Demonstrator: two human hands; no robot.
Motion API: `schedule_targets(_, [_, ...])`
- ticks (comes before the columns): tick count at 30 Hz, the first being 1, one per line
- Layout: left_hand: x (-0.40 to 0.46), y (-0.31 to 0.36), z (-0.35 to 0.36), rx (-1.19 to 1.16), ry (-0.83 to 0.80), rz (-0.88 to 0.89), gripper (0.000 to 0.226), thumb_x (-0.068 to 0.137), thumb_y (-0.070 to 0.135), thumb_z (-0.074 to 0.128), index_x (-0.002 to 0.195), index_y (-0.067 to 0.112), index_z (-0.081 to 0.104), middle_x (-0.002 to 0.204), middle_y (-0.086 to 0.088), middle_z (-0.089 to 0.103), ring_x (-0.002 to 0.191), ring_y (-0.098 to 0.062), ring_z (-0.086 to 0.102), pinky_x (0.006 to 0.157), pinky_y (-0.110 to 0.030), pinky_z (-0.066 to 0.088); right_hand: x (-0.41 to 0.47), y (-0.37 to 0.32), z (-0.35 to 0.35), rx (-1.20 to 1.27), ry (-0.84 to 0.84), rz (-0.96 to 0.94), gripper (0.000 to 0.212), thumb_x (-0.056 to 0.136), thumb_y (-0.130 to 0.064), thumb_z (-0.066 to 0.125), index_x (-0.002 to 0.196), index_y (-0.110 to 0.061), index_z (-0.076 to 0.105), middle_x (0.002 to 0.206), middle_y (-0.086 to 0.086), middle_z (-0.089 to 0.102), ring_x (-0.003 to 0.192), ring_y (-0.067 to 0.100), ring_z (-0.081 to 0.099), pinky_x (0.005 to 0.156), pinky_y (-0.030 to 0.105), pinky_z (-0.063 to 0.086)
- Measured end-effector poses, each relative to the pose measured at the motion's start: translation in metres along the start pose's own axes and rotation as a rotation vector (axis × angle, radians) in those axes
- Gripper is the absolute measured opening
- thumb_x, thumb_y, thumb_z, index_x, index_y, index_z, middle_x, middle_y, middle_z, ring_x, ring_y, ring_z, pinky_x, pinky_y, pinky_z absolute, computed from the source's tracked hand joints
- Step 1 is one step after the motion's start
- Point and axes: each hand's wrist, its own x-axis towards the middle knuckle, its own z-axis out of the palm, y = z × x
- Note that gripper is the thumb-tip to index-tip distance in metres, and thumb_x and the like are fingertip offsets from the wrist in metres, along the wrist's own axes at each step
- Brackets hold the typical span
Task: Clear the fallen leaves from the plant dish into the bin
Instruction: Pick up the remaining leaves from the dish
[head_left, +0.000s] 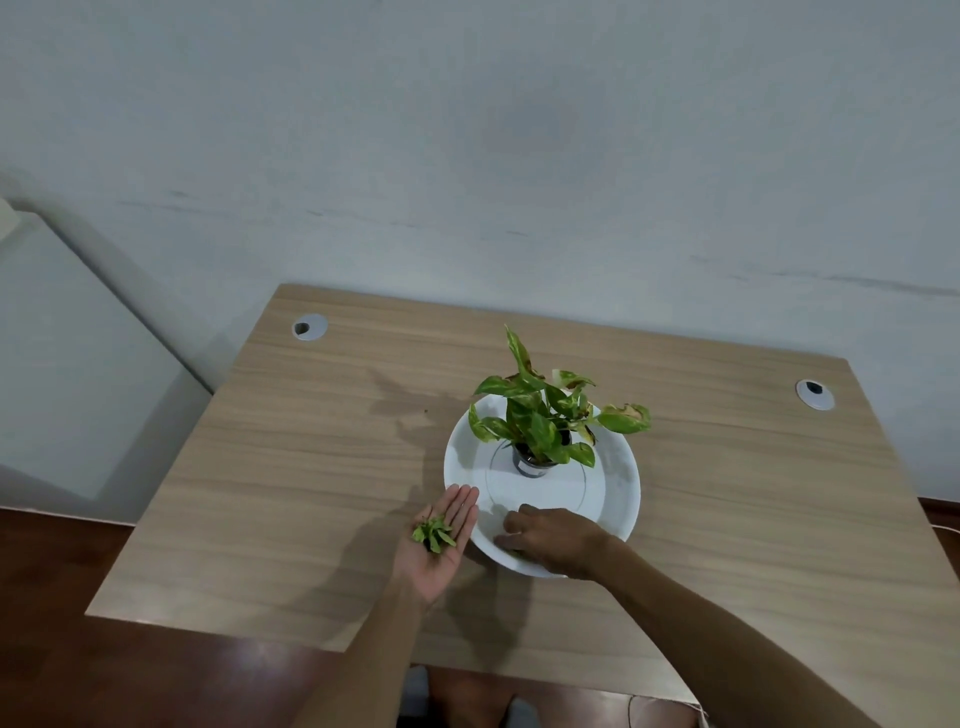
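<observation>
A white round dish (618, 483) sits on the wooden table with a small potted plant (545, 421) standing in its far half. My left hand (447, 540) lies palm up just left of the dish, fingers flat, with a small pile of green fallen leaves (432, 534) resting in the palm. My right hand (556, 540) reaches palm down into the near part of the dish, fingers curled on its surface. Whatever lies under those fingers is hidden. No bin is in view.
The wooden table (291, 499) stands against a pale wall and has two round cable grommets (309, 327) (815, 395) near its back corners. Dark wooden floor shows to the left and below the table's front edge.
</observation>
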Motion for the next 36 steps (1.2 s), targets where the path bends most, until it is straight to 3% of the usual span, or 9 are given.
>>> schedule_targets(5, [0.001, -0.002, 0.003, -0.010, 0.001, 0.027, 0.042, 0.091, 0.015, 0.039, 0.110, -0.009, 0.067, 0.122, -0.026, 0.064, 0.106, -0.037, 0.067, 0.092, -0.048, 0.053, -0.009, 0.004, 0.001, 0.020, 0.069, -0.052, 0.026, 0.090, -0.008, 0.053, 0.113, -0.014, 0.063, 0.101, 0.008, 0.061, 0.095, 0.028, 0.056, 0.065, 0.042, 0.054])
schedule_targets(8, [0.000, -0.003, 0.003, 0.010, 0.002, 0.033, 0.043, 0.088, 0.016, 0.041, 0.109, -0.010, 0.068, 0.122, -0.027, 0.064, 0.109, -0.037, 0.066, 0.093, -0.048, 0.052, -0.007, 0.001, 0.001, 0.062, 0.102, -0.012, 0.020, 0.093, -0.014, 0.051, 0.101, -0.014, 0.069, 0.097, 0.006, 0.066, 0.093, 0.027, 0.058, 0.068, 0.043, 0.054])
schedule_targets(15, [-0.001, 0.002, 0.009, 0.085, 0.077, 0.021, 0.047, 0.098, 0.020, 0.030, 0.119, -0.008, 0.061, 0.125, -0.026, 0.062, 0.120, -0.036, 0.058, 0.096, -0.048, 0.050, 0.000, -0.007, -0.026, 0.461, 0.262, 0.221, 0.022, 0.095, -0.021, 0.052, 0.105, -0.017, 0.071, 0.101, 0.004, 0.070, 0.091, 0.022, 0.062, 0.081, 0.038, 0.051])
schedule_targets(17, [-0.002, 0.003, 0.014, 0.110, 0.096, 0.035, 0.049, 0.098, 0.019, 0.027, 0.119, -0.009, 0.061, 0.121, -0.026, 0.064, 0.115, -0.036, 0.062, 0.093, -0.048, 0.052, 0.006, -0.014, -0.044, 0.539, 0.400, 0.245, 0.021, 0.094, -0.022, 0.056, 0.106, -0.017, 0.072, 0.097, 0.004, 0.071, 0.086, 0.019, 0.062, 0.078, 0.033, 0.051])
schedule_targets(19, [-0.001, 0.003, 0.021, 0.123, 0.124, 0.072, 0.046, 0.098, 0.018, 0.027, 0.112, -0.009, 0.062, 0.107, -0.026, 0.070, 0.095, -0.035, 0.072, 0.084, -0.047, 0.056, 0.016, -0.023, -0.061, 0.610, 0.496, 0.253, 0.020, 0.092, -0.022, 0.059, 0.107, -0.021, 0.072, 0.094, 0.001, 0.072, 0.081, 0.014, 0.062, 0.073, 0.027, 0.049])
schedule_targets(21, [0.001, 0.002, 0.025, 0.143, 0.168, 0.108, 0.039, 0.098, 0.016, 0.031, 0.104, -0.007, 0.062, 0.087, -0.022, 0.074, 0.074, -0.029, 0.074, 0.071, -0.040, 0.062, 0.027, -0.030, -0.072, 0.608, 0.494, 0.224, 0.021, 0.092, -0.026, 0.058, 0.110, -0.028, 0.070, 0.092, -0.002, 0.070, 0.081, 0.012, 0.060, 0.072, 0.024, 0.046])
schedule_targets(24, [0.003, 0.001, 0.028, 0.140, 0.224, 0.123, 0.032, 0.099, 0.019, 0.040, 0.102, -0.004, 0.061, 0.078, -0.021, 0.074, 0.070, -0.027, 0.073, 0.059, -0.033, 0.062, 0.038, -0.039, -0.084, 0.556, 0.449, 0.191, 0.022, 0.093, -0.028, 0.055, 0.111, -0.030, 0.069, 0.094, -0.001, 0.066, 0.089, 0.015, 0.059, 0.073, 0.031, 0.047])
schedule_targets(31, [0.002, -0.002, 0.034, 0.008, 0.170, 0.124, 0.032, 0.098, 0.017, 0.039, 0.097, -0.003, 0.063, 0.078, -0.018, 0.073, 0.064, -0.024, 0.072, 0.061, -0.030, 0.061, 0.038, -0.043, -0.092, 0.452, 0.411, 0.143, 0.025, 0.097, -0.020, 0.050, 0.116, -0.023, 0.067, 0.108, 0.003, 0.066, 0.097, 0.022, 0.055, 0.080, 0.036, 0.046])
schedule_targets(36, [0.004, -0.003, 0.029, 0.043, 0.181, 0.130, 0.031, 0.096, 0.018, 0.043, 0.103, -0.001, 0.066, 0.090, -0.016, 0.074, 0.074, -0.024, 0.073, 0.065, -0.032, 0.062, 0.034, -0.044, -0.087, 0.419, 0.437, 0.138, 0.034, 0.095, -0.008, 0.048, 0.122, -0.022, 0.064, 0.115, 0.003, 0.065, 0.099, 0.025, 0.054, 0.083, 0.040, 0.047])
